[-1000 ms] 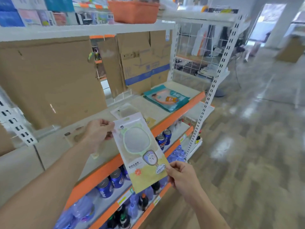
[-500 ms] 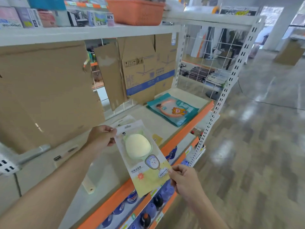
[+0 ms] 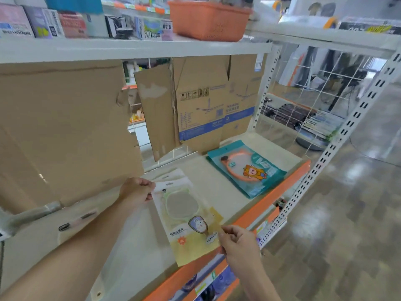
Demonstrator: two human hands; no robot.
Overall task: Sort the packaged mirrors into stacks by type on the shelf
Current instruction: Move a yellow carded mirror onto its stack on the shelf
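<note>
Left hand (image 3: 136, 193) pinches yellow pack (image 3: 187, 220) top corner, right hand (image 3: 237, 243) bottom edge. Lower flat, squared on similar pack (image 3: 173, 176) beneath, mid-frame.

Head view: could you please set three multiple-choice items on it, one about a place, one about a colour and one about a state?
1. Where does the teal mirror pack lie?
A) on the floor
B) on the shelf, right of the yellow mirror pack
C) in the person's grasp

2. What colour is the basket up top?
A) orange
B) blue
C) black

3. How is the yellow mirror pack held?
A) by one hand
B) by no hand
C) by both hands

Answers:
1 B: it lies flat on the shelf near the right end.
2 A: its walls are plainly orange.
3 C: the left hand pinches its top corner and the right hand its lower edge.
</note>
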